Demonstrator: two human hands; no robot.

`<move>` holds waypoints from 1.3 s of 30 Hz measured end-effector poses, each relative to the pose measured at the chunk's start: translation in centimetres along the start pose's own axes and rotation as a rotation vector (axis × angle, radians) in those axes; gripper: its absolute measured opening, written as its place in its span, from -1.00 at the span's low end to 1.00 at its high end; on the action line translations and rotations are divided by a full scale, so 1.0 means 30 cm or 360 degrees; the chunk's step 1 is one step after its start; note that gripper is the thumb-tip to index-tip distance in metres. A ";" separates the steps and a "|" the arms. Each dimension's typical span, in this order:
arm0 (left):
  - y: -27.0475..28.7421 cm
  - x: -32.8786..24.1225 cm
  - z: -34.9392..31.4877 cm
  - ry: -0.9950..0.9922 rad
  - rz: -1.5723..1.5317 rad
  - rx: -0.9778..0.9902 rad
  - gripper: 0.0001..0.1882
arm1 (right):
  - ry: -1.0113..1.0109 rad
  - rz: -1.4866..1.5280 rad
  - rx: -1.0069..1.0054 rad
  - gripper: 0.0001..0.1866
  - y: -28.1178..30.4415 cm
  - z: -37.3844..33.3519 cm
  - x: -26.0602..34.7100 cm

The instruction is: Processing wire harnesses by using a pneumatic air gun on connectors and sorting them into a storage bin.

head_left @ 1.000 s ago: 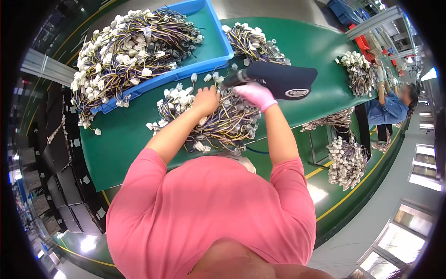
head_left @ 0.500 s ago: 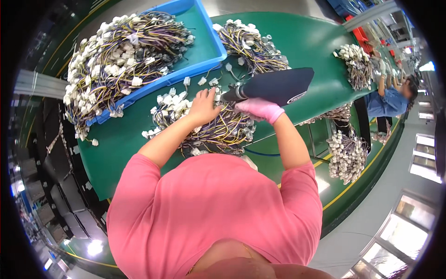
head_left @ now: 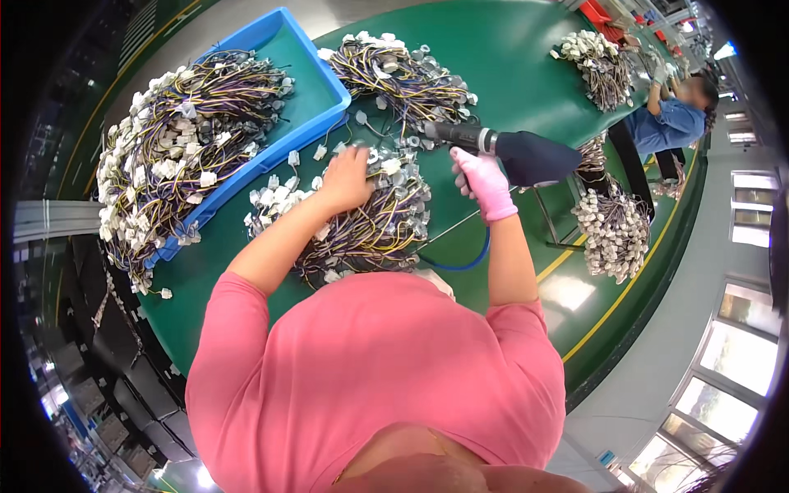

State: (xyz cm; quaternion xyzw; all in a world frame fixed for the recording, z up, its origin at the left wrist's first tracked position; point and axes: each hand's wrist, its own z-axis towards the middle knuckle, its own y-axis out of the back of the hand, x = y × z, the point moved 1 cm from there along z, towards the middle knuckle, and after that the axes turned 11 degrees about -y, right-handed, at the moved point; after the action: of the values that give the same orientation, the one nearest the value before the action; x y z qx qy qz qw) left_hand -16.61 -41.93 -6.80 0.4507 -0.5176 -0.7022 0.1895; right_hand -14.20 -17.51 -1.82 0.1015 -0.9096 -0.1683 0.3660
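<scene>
My bare left hand (head_left: 345, 181) lies on a bundle of wire harnesses (head_left: 374, 226) at the table's near edge. Its fingers stretch forward over the white and clear connectors, and what lies beneath them is hidden. My right hand (head_left: 485, 182), in a pink glove, is closed around the grip of a black air vacuum gun (head_left: 460, 135). The gun's nozzle points left, above the far right side of the bundle. A dark cloth bag (head_left: 534, 158) hangs off its rear, and a blue hose (head_left: 472, 261) curves below my right hand.
A blue tray (head_left: 333, 82) heaped with harnesses (head_left: 177, 156) stands at left on the green table (head_left: 493, 57). Another harness bundle (head_left: 403, 78) lies beyond mine, one more (head_left: 596, 70) at far right. Bundles (head_left: 612, 234) hang beside the table. A person in blue (head_left: 670, 123) works at far right.
My right hand has drawn the vacuum gun back and rightward off the bundle, and its bag has swung lower. My left hand stays on the harnesses, fingers closer together. The whole view has shifted slightly.
</scene>
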 end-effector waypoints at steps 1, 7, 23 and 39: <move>-0.024 0.012 0.041 -0.0008 0.0005 0.0000 -0.54 | -0.0111 -0.0055 -0.0009 -0.62 -0.001 0.004 -0.002; -0.133 0.012 0.116 0.0207 -0.0024 0.0178 -0.46 | 0.0059 -0.0318 0.0290 -0.60 -0.064 0.030 -0.027; -0.158 -0.045 0.090 -0.0154 0.0045 0.0045 -0.36 | 0.0106 -0.0244 0.0287 -0.62 -0.052 0.005 -0.043; -0.017 -0.248 -0.105 -0.0708 0.0020 -0.0001 -0.30 | 0.0211 -0.0634 0.0172 -0.69 -0.016 -0.062 -0.336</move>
State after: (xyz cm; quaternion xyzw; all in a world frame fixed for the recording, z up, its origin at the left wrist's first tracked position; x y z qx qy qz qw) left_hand -10.01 -38.02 -4.19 0.2815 -0.5491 -0.7833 0.0751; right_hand -5.69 -15.29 -7.11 0.3095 -0.8533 -0.1813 0.3786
